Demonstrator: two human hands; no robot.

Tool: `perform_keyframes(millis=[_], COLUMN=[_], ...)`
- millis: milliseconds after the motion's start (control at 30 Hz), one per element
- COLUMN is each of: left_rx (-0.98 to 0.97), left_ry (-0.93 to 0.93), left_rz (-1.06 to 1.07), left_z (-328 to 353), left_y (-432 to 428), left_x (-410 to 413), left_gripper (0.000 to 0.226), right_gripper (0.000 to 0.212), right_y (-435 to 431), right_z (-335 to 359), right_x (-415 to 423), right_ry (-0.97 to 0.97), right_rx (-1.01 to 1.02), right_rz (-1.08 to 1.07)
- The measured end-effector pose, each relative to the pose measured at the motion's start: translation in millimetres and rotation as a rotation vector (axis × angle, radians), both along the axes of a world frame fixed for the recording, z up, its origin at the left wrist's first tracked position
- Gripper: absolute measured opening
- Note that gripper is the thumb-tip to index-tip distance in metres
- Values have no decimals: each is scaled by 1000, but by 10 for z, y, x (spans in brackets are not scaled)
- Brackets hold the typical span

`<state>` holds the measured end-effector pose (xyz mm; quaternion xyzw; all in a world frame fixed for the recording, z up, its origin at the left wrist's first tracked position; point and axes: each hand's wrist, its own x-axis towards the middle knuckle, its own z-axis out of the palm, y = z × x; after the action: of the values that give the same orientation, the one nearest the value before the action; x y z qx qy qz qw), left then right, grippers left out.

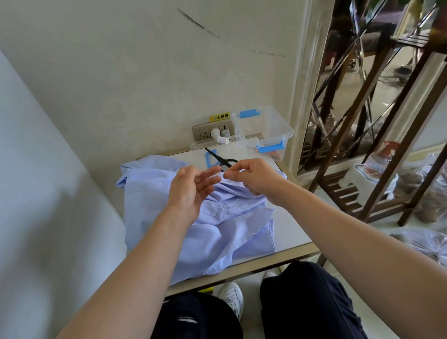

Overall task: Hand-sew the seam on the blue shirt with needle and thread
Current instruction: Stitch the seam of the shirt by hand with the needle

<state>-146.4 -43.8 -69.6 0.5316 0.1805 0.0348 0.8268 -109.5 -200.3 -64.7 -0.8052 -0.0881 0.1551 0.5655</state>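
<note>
The blue shirt (pixel 217 236) lies crumpled on the small table (pixel 290 217), with a stitched seam and a loose thread end near its middle. Both my hands are raised just above it. My right hand (pixel 255 177) pinches something thin at its fingertips, the needle or the thread; I cannot tell which. A fine white thread (pixel 212 172) runs from that pinch to my left hand (pixel 189 193). My left hand's fingers are loosely curled, palm toward me, with thumb and forefinger at the thread.
Black scissors (pixel 220 159) lie on the table behind my hands, next to a white thread spool (pixel 218 137). A clear plastic box with blue clips (pixel 265 131) stands at the back right, its lid (pixel 202 147) beside it. A wooden shelf (pixel 376 157) stands right of the table.
</note>
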Motion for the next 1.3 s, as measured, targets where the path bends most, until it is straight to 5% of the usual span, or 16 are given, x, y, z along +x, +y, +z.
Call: perform_keyframes(millis=[200, 467, 700, 900, 1067, 1200, 1300], left_rx=[-370, -267, 62, 885, 1008, 1249, 1272], left_ry=[-52, -127, -165, -17, 49, -69, -372], left_rz=[270, 452, 472, 393, 292, 416, 367], left_z=[112, 32, -1, -165, -78, -5, 118], left_y=[182, 450, 449, 582, 473, 343, 165], left_x=[-228, -615, -909, -1068, -1071, -1076, -1065], left_gripper=[28, 27, 16, 14, 17, 26, 17], right_gripper=[16, 10, 17, 14, 13, 13, 13], right_y=[-50, -107, -61, -51, -83, -117, -113], right_z=[143, 292, 339, 379, 390, 432, 432], right_x=[-220, -634, -890, -990, -1041, -1075, -1071], right_ry=[4, -37, -63, -102, -115, -142, -156], right_rx=[-14, -25, -47, -45, -67, -56, -67], right_rz=[-56, -89, -83, -89, -85, -72, -67])
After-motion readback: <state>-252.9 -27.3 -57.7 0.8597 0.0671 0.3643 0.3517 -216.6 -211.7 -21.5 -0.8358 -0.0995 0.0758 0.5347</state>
